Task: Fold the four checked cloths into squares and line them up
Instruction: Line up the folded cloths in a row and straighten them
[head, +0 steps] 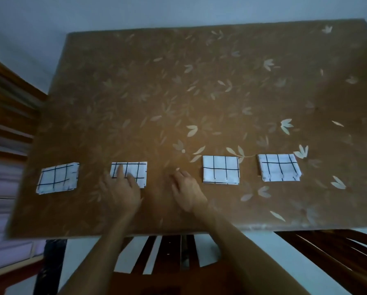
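Brown leaf-print cover lies over the bench point(199, 92), w/ four checked cloths, white w/ black grid lines, folded small and set in a row along its near part.

L hand point(121, 188) lies on cloth 2 point(139, 170), at abt 8 o'clock from frame centre. L fingers point(119, 170) are fairly straight and a bit apart, flat on the cloth's left half and near edge. They aren't curled round it and pinch nothing.

R hand point(187, 190) is palm-down at abt 6 o'clock, over bare bench btwn cloth 2 and cloth 3 point(221, 169). R fingers point(181, 173) are loose, slightly spread, and hold nothing. Blur means I can't tell if the tips touch the surface.

Cloth 1 point(58, 178) is at 9 o'clock of the L hand, by the bench's left edge. It's a little skewed and sits slightly nearer the front than the rest. Cloth 3 is at 2 o'clock of the R hand, near but apart from it. Cloth 4 point(279, 170) is at 3 o'clock of cloth 3, w/ a gap btwn them. All four lie flat, none touching another; the widest gap is btwn cloths 2 and 3.

Chair slats point(169, 252) show under the front edge at 6 o'clock, w/ more dark slats point(327, 248) at 5 o'clock. Wooden furniture point(8, 99) is at 9 o'clock and a pale wall point(135, 9) at 12.
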Available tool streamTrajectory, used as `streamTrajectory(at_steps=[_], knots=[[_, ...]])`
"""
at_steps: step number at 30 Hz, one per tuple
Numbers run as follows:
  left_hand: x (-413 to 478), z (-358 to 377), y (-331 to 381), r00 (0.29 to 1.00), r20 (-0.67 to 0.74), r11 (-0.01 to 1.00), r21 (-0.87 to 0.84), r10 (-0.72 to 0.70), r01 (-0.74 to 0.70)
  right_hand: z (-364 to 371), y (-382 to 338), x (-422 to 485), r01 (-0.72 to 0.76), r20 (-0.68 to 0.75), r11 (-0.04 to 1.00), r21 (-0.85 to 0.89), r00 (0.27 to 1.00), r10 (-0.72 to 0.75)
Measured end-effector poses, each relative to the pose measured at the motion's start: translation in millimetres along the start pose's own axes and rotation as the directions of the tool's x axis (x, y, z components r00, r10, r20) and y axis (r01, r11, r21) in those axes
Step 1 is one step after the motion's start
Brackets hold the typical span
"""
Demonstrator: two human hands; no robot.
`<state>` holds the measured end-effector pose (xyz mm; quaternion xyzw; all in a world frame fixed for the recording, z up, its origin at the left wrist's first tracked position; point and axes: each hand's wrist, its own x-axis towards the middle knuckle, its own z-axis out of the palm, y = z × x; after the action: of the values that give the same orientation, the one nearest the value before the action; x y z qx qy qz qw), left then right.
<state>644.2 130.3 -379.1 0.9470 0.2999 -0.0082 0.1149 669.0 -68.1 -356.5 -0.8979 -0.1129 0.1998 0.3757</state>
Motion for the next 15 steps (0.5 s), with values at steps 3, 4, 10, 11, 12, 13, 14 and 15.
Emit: streamTrajectory(at_steps=[3,4,10,11,12,13,14,15], knots=[[14.2,-6.1,-20.8,0.991,0.100,0.993,-0.069,-0.091,0.098,37.2,-32.1,21.0,-0.024,0.096,0.995,0.094,0.995,0.015],[14.6,-7.6,-21.8,0.990,0.127,0.993,-0.087,-0.066,0.078,46.3,-39.3,25.4,-0.047,0.117,0.993,0.112,0.993,0.034],[3.0,-6.8,-4.4,0.984,0.113,0.987,-0.102,0.137,-0.126,53.6,-46.1,25.0,-0.170,0.021,0.979,0.114,0.985,0.169],[0.4,-3.1,3.1,0.980,0.125,0.980,-0.146,0.155,-0.136,48.8,-41.1,23.2,-0.187,-0.015,0.977,0.099,0.982,0.190],[-1.6,1.7,9.5,0.975,0.134,0.969,-0.201,0.176,-0.147,43.4,-35.4,21.9,-0.205,-0.056,0.975,0.081,0.976,0.210],[-3.2,6.9,15.2,0.969,0.144,0.955,-0.251,0.200,-0.160,37.6,-29.4,20.2,-0.222,-0.096,0.973,0.062,0.969,0.227],[-5.4,11.3,20.9,0.961,0.152,0.942,-0.283,0.231,-0.181,32.4,-23.2,18.9,-0.245,-0.135,0.968,0.049,0.959,0.250],[-7.6,14.5,26.4,0.950,0.165,0.934,-0.289,0.266,-0.211,27.3,-17.5,17.3,-0.271,-0.175,0.962,0.041,0.946,0.274]])
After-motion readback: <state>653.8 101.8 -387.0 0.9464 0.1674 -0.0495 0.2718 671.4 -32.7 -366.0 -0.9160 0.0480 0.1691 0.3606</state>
